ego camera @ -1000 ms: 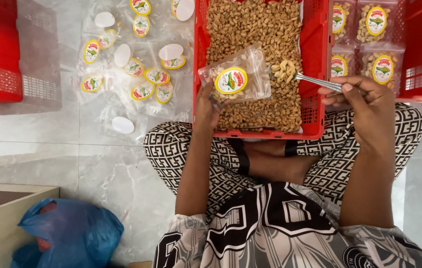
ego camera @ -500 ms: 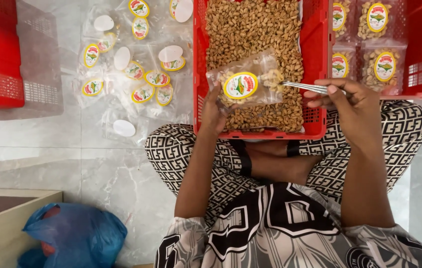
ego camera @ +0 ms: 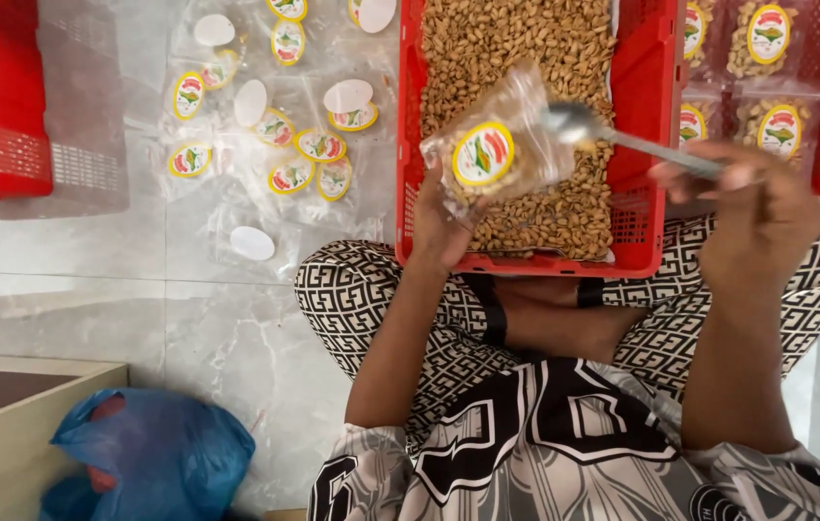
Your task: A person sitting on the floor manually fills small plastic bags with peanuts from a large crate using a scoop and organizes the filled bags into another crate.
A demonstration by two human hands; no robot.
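Two hands are up over the red crate [ego camera: 656, 116] from where I watch. My left hand [ego camera: 444, 227] is clamped on the lower corner of a clear plastic pouch [ego camera: 502, 145], holding it tilted above the heap of peanuts [ego camera: 511, 48], its open mouth turned toward the right. My right hand [ego camera: 752, 203] is closed around the handle of a metal spoon [ego camera: 622, 140], and the spoon's bowl sits right at the pouch's mouth, touching the film. The pouch lies between the two hands, nearer the left one, and already has nuts in its bottom.

The pouch is thin, crinkled and glossy; the spoon is smooth and shiny; the crate is hard plastic with slotted, lattice walls. The nuts look pale tan, small and oval.

On the pouch's face is an oval sticker with a yellow rim and red and green inside. Loose empty pouches [ego camera: 280, 135] with the same oval stickers lie scattered on the grey marble floor [ego camera: 140, 318] left of the crate, some showing plain white ovals. Filled pouches [ego camera: 767, 87] with the same labels lie right of the crate. A blue plastic bag [ego camera: 154, 453] sits at lower left
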